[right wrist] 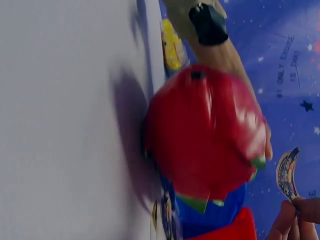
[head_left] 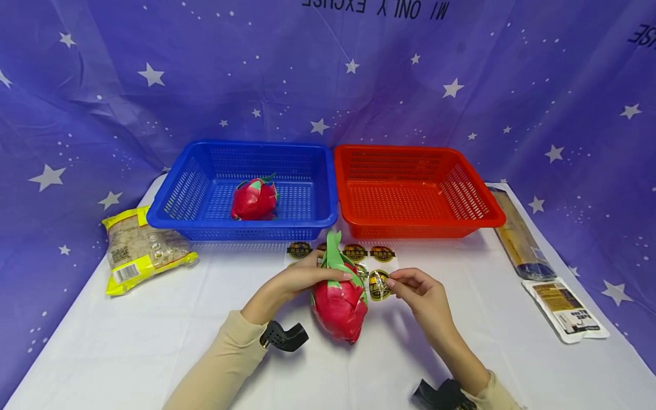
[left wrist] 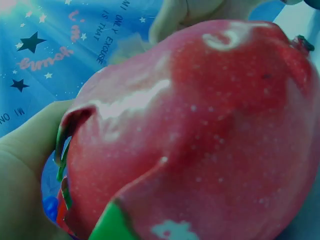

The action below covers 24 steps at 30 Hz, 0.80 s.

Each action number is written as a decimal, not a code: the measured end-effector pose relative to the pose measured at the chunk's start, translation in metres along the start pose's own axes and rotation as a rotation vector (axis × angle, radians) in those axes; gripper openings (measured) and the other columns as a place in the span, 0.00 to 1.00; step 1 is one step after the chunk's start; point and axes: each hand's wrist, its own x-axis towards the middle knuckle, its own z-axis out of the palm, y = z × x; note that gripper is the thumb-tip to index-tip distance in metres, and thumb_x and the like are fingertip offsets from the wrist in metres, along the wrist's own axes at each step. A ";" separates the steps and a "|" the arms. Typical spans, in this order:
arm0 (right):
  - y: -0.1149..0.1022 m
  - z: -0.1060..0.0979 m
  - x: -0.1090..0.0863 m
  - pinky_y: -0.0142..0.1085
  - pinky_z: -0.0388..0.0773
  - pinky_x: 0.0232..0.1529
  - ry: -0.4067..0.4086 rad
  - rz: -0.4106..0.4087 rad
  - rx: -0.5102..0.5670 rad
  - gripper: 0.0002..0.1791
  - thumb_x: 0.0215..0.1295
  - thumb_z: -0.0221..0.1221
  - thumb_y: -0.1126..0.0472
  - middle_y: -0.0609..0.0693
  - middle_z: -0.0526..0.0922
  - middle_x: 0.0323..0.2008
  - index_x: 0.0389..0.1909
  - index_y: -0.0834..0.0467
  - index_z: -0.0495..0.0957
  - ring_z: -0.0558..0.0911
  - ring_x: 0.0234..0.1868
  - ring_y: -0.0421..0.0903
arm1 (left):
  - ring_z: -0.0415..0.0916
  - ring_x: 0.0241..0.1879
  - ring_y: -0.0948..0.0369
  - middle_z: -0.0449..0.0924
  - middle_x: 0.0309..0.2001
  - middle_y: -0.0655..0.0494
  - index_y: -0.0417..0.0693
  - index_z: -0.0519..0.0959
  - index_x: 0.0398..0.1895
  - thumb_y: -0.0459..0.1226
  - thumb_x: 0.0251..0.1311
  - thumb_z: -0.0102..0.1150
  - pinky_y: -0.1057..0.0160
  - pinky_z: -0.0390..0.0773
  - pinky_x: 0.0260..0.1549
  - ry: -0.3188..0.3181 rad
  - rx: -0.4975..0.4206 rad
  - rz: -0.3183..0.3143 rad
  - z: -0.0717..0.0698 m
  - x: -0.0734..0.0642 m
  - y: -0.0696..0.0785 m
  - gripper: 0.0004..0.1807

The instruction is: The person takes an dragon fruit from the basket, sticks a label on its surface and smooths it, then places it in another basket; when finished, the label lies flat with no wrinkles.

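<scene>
Presumably for steadiness, the left hand [head_left: 301,275] has its grip curled round a dragon fruit [head_left: 339,312], midway between the counter's [head_left: 154,341] side edges; the right hand [head_left: 424,293] pinches a sticker [head_left: 379,286] by its rim, perhaps sparing the glue.

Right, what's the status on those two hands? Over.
Left hand holds dragon fruit. Right hand pinches sticker, not on the dragon fruit yet. Nothing visible in the way between them.
</scene>
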 end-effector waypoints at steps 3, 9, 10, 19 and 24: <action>-0.004 0.008 -0.008 0.30 0.78 0.36 -0.042 -0.034 0.002 0.11 0.52 0.62 0.69 0.41 0.82 0.27 0.36 0.69 0.76 0.81 0.30 0.37 | 0.71 0.49 0.61 0.76 0.44 0.54 0.46 0.70 0.47 0.45 0.47 0.65 0.59 0.62 0.58 0.024 0.031 -0.007 0.001 0.001 0.001 0.25; -0.006 0.026 -0.022 0.30 0.78 0.35 -0.128 -0.176 -0.064 0.10 0.52 0.63 0.67 0.45 0.83 0.30 0.35 0.66 0.78 0.82 0.31 0.39 | 0.71 0.48 0.61 0.79 0.41 0.53 0.47 0.74 0.43 0.47 0.46 0.65 0.60 0.64 0.55 0.033 0.054 -0.017 0.003 0.003 0.001 0.22; -0.006 0.029 -0.024 0.30 0.78 0.35 -0.135 -0.207 -0.075 0.09 0.52 0.63 0.67 0.46 0.83 0.30 0.35 0.65 0.78 0.81 0.31 0.39 | 0.72 0.47 0.61 0.80 0.39 0.53 0.47 0.75 0.42 0.47 0.46 0.65 0.60 0.65 0.54 0.028 0.053 -0.017 0.004 0.004 0.001 0.21; 0.008 0.049 -0.034 0.27 0.76 0.31 -0.143 -0.492 -0.153 0.09 0.49 0.63 0.72 0.54 0.80 0.29 0.33 0.61 0.79 0.78 0.28 0.37 | 0.78 0.36 0.64 0.83 0.31 0.59 0.47 0.77 0.39 0.46 0.47 0.65 0.66 0.76 0.41 0.002 0.012 -0.016 0.007 0.005 0.001 0.18; 0.014 0.052 -0.033 0.26 0.76 0.28 -0.121 -0.572 -0.182 0.11 0.46 0.64 0.75 0.54 0.79 0.27 0.31 0.61 0.79 0.78 0.27 0.39 | 0.78 0.35 0.64 0.83 0.31 0.59 0.46 0.77 0.39 0.45 0.48 0.64 0.66 0.75 0.41 0.001 0.010 -0.003 0.007 0.004 0.001 0.17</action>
